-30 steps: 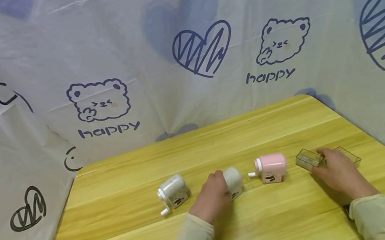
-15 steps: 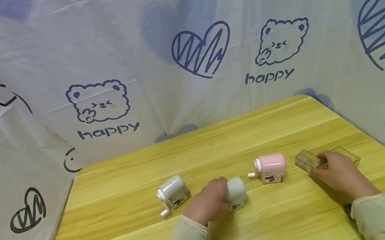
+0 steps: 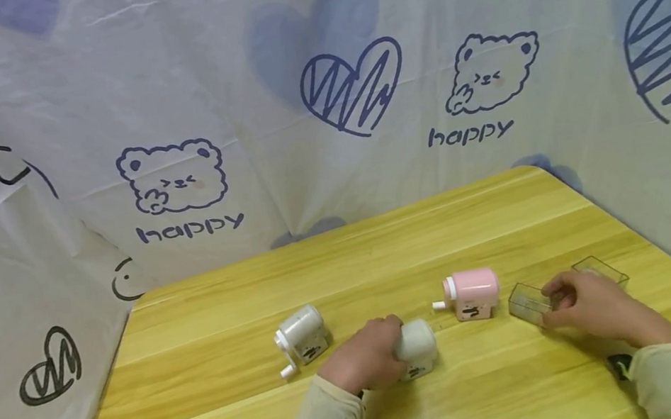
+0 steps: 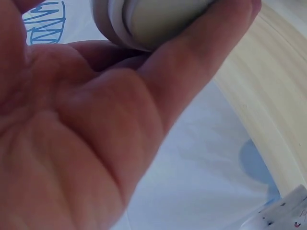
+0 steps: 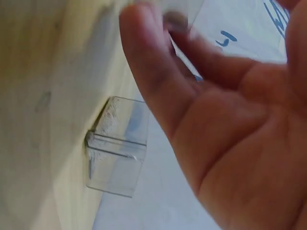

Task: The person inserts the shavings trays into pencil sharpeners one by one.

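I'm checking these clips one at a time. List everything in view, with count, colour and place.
Held sharpener: one, off-white, in the left hand.
Free sharpener: one, off-white with white crank, at the left of the table.
Pink sharpener: one, pink with white crank, between the two hands, farther back.
Held box: one, transparent, in the right hand.
Other box: one, transparent, on the table beyond the right hand.
Table: one, yellow wood grain, beneath everything.
Backdrop cloth: sheet count unclear, whitish with bears, hearts and lettering, behind and beside the table.
Sleeves: two, beige, lower edge.
Hands: two, bare, over the table.
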Demonstrator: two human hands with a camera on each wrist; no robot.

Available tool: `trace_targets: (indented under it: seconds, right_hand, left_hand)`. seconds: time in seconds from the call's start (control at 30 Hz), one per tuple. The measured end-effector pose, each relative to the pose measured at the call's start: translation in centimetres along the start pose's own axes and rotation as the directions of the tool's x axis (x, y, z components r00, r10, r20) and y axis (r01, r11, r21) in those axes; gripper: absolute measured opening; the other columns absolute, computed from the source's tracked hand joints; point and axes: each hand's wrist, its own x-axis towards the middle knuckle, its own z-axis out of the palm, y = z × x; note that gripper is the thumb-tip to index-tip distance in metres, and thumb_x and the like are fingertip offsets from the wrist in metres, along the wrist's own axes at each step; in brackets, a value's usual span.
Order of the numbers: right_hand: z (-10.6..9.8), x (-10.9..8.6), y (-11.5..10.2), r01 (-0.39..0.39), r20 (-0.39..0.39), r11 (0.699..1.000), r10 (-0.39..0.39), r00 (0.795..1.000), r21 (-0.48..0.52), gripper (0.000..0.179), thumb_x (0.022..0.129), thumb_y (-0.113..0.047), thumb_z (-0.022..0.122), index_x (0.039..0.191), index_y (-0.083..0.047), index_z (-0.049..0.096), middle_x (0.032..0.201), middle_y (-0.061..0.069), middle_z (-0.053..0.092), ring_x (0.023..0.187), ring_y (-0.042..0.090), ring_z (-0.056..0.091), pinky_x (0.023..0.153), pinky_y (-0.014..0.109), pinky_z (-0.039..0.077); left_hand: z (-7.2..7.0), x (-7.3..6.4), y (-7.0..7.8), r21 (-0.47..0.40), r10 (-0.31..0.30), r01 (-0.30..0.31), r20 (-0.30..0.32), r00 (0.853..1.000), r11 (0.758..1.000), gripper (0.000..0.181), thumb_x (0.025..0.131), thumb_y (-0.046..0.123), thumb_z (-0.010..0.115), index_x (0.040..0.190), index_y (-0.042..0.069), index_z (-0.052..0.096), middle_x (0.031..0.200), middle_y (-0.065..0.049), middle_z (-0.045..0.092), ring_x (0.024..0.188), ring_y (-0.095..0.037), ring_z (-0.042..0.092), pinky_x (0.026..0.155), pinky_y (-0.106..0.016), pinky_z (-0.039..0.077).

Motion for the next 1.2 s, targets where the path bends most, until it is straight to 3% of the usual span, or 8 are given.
trace_targets:
  seconds: [0.17,0.33,0.53,0.7,0.97,1.2]
  right_hand:
    - [-0.2,-0.4,0.0,0.037,0.119,0.995,-0.049,0.992,0.097,0.053,0.083,-0.028,0.086,0.118,0.005,0.065,0.09,0.002,0.064,0.08,0.013,0.058,0.069,0.027,0.052]
    - [-0.1,-0.7,-0.4,0.082,0.242,0.959,-0.15,0.959,0.27,0.05,0.085,-0.017,0.082,0.122,0.01,0.062,0.091,0.006,0.064,0.081,0.012,0.059,0.071,0.027,0.053]
    - [0.9,-0.6,-1.4,0.163,0.286,0.923,-0.27,0.919,0.348,0.047,0.084,-0.014,0.082,0.122,0.008,0.066,0.092,0.006,0.067,0.079,0.009,0.061,0.071,0.026,0.055]
    - [1.9,-0.3,-2.6,0.151,0.324,0.904,-0.293,0.899,0.399,0.05,0.085,-0.013,0.083,0.126,0.009,0.065,0.093,0.009,0.068,0.078,0.01,0.06,0.07,0.026,0.055]
    - [3.8,0.1,-4.6,0.208,0.288,0.869,-0.361,0.887,0.448,0.054,0.084,-0.008,0.081,0.129,0.015,0.061,0.092,0.01,0.067,0.077,0.007,0.059,0.067,0.024,0.054]
    - [5.1,0.5,-5.9,0.279,0.216,0.881,-0.378,0.9,0.381,0.057,0.082,-0.01,0.085,0.129,0.012,0.062,0.091,0.005,0.065,0.08,0.008,0.059,0.068,0.024,0.055]
  left_hand:
    - [0.1,0.1,0.0,-0.001,-0.007,0.007,0.015,1.0,1.0,0.042,0.084,0.007,0.081,0.121,0.001,0.061,0.103,-0.009,0.067,0.091,-0.018,0.064,0.08,-0.032,0.057]
    - [0.1,0.1,0.1,0.0,-0.012,0.012,0.015,1.0,1.0,0.042,0.084,0.006,0.082,0.12,0.001,0.061,0.103,-0.01,0.067,0.092,-0.018,0.065,0.081,-0.032,0.057]
    - [0.1,0.0,0.1,0.008,-0.021,0.021,0.004,1.0,1.0,0.04,0.083,0.006,0.083,0.116,0.002,0.061,0.1,-0.01,0.067,0.089,-0.018,0.065,0.078,-0.032,0.057]
    - [0.1,0.0,0.1,0.008,-0.026,0.026,0.0,1.0,1.0,0.039,0.082,0.006,0.083,0.115,0.002,0.061,0.099,-0.01,0.067,0.087,-0.018,0.065,0.078,-0.032,0.057]
    - [0.2,0.0,0.2,0.013,-0.028,0.028,-0.003,1.0,1.0,0.038,0.083,0.006,0.084,0.113,0.003,0.061,0.098,-0.01,0.067,0.086,-0.018,0.065,0.076,-0.032,0.057]
    - [0.2,0.0,0.3,0.008,-0.03,0.03,-0.008,1.0,1.0,0.037,0.081,0.004,0.084,0.111,0.002,0.062,0.097,-0.011,0.068,0.084,-0.018,0.066,0.075,-0.031,0.058]
